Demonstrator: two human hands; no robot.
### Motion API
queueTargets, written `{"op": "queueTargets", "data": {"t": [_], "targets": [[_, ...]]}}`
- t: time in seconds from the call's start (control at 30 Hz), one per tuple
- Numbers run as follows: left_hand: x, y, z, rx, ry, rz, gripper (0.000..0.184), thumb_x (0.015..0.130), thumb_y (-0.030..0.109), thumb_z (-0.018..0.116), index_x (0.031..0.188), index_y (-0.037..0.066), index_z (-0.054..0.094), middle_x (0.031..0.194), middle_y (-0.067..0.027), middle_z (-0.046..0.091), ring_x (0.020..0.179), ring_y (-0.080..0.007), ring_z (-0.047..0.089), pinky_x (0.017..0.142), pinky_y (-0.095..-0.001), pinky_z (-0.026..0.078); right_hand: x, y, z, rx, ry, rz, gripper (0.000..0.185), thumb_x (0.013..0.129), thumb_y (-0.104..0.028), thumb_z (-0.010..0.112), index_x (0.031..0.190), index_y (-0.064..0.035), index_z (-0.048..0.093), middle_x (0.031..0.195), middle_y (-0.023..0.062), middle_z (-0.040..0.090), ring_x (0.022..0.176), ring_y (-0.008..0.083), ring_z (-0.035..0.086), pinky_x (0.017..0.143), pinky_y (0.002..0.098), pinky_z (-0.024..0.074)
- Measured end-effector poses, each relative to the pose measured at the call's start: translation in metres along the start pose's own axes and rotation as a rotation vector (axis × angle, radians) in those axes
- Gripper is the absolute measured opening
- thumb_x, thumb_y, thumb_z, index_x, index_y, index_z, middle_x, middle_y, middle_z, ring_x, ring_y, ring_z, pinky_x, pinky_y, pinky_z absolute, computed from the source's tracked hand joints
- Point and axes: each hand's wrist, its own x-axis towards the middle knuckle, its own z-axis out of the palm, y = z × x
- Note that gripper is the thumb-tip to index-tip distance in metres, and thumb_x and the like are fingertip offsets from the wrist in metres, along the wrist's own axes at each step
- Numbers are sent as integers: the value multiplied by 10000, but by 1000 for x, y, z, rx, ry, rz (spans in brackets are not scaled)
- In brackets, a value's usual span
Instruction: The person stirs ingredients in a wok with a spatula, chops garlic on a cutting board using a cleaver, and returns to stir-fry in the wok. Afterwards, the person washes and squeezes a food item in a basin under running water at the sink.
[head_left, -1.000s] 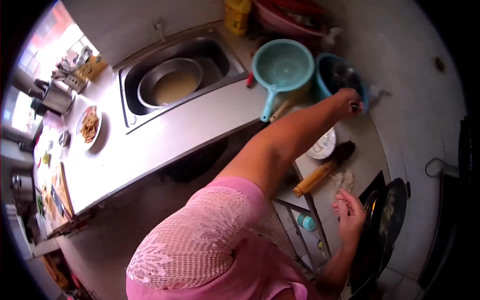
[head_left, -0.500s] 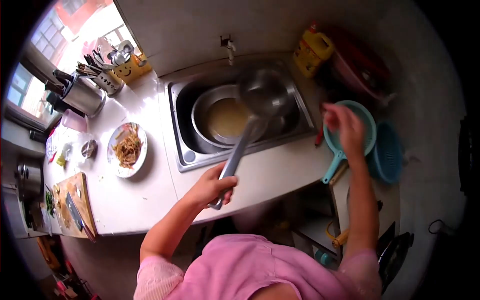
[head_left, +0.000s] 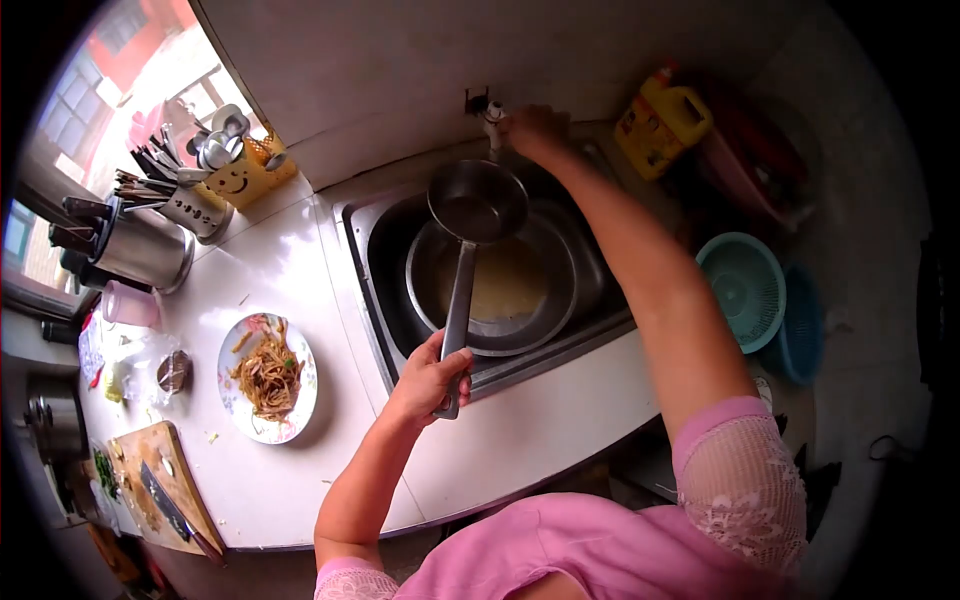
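My left hand point(head_left: 432, 378) is closed round the grey handle of a large metal ladle point(head_left: 478, 205). The ladle's round bowl is held above the sink point(head_left: 385, 275), facing up. Below it, a metal basin point(head_left: 570, 290) with cloudy, yellowish liquid sits in the sink. My right arm stretches across the sink's right side to the wall, where my right hand point(head_left: 538, 132) has its fingers at the tap point(head_left: 493, 118). That hand is dark and a little blurred, and its fingertips meet the tap's top. No water stream can be made out.
Left of the sink are a plate point(head_left: 230, 395) of noodles, a cutting board point(head_left: 180, 465) with a knife point(head_left: 172, 505), and utensil holders point(head_left: 200, 210). A yellow jug point(head_left: 655, 130) stands behind, right of the sink. A teal colander point(head_left: 742, 285) and blue basket point(head_left: 800, 335) lie at right.
My right hand has gone from above the teal colander to the tap. The ladle has swung left and become more upright in view, still in my left hand. The camera view has shifted.
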Motion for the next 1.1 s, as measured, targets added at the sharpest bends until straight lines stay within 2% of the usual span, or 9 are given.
{"op": "queueTargets", "data": {"t": [0.37,0.47,0.57,0.6,0.67,0.77,0.83,0.97,1.1], "targets": [[9,-4,14,18,-28,-2,146,826,61,474,946,3,414,687,-51,473,457,-101,455,396,-234,405,16,22,35,-95,-31,-230,256,791,-256,440,921,-110,605,955,111,590,880,314,545,754,412,423],[2,-11,31,-20,2,7,133,819,59,483,918,10,409,670,-48,468,452,-102,450,392,-238,399,-16,-1,-9,492,-215,95,258,777,-226,434,824,-50,617,865,179,593,796,321,565,689,380,439],[-8,-31,42,103,21,26,78,816,53,470,858,21,414,588,-34,445,407,-110,433,375,-250,392,-48,29,-36,790,-181,-338,264,821,-249,465,692,-29,533,624,98,523,588,173,475,584,336,408],[-16,-35,52,98,34,31,103,808,68,486,876,17,427,555,-39,451,405,-117,452,375,-250,403,-75,37,-46,707,170,-621,235,823,-200,464,666,-30,502,600,78,496,560,152,462,554,313,404],[-37,-45,76,206,71,53,102,794,66,492,876,37,440,530,-29,439,376,-114,429,353,-238,382,-170,52,-97,1115,97,-582,180,816,-165,502,813,2,569,662,50,554,631,119,528,594,256,449],[-72,-59,128,238,33,50,146,775,33,494,909,50,438,509,-16,420,361,-94,403,324,-226,348,-343,100,-152,1596,-173,-283,173,810,-135,545,916,-2,578,745,21,580,641,94,532,618,233,457],[-89,-73,170,322,-60,92,153,764,34,500,899,43,430,498,-21,412,335,-93,370,294,-224,307,-457,139,-180,1367,-188,-135,170,813,-142,549,882,7,592,762,57,607,667,104,559,623,239,453],[-109,-122,270,502,-427,139,264,799,38,466,1055,24,403,611,-31,451,362,-69,377,286,-213,291,-657,191,-159,1188,153,339,233,803,-221,578,899,-10,599,773,91,624,649,113,563,588,248,450],[-129,-171,406,644,-658,27,95,765,70,486,831,17,442,476,-43,419,330,-118,391,299,-225,317,-813,195,-131,1278,401,783,256,815,-235,573,927,-5,580,736,48,577,631,77,497,568,212,412]]}}
